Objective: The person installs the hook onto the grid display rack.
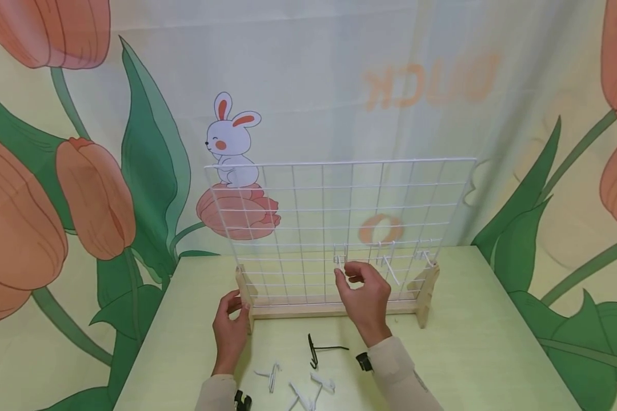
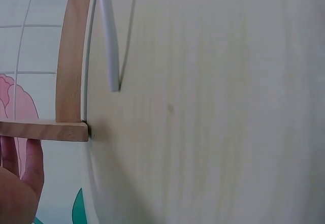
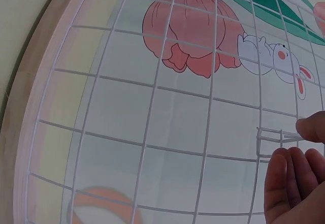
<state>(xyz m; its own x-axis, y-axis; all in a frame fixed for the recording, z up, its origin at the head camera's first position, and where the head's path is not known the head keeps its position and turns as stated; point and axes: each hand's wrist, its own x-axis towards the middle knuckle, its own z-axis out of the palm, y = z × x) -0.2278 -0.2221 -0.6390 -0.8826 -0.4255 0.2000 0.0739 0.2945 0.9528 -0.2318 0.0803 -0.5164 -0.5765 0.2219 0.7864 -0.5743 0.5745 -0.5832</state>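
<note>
Slim white metal hook (image 1: 339,260), one, at the lower middle of a white wire grid panel (image 1: 352,162); right hand (image 1: 365,294), thumb and fingers about the hook, whether pinching I cannot tell; left hand (image 1: 229,328), fingers relaxed, touching the pale wooden stand (image 1: 298,311); advisable: hook seated level, stand held steady

white grid (image 1: 348,208), pale wooden stand (image 1: 298,311); white hooks (image 1: 273,377), black hook (image 1: 312,349); orange-tulip-patterned curtain (image 1: 308,74).

The left sleeve (image 1: 216,394) and right sleeve (image 1: 397,368) are beige, reaching the wrists of a bare left hand (image 1: 229,334) and bare right hand (image 1: 366,294); beside each sleeve sits a small black device (image 1: 364,361)
</note>
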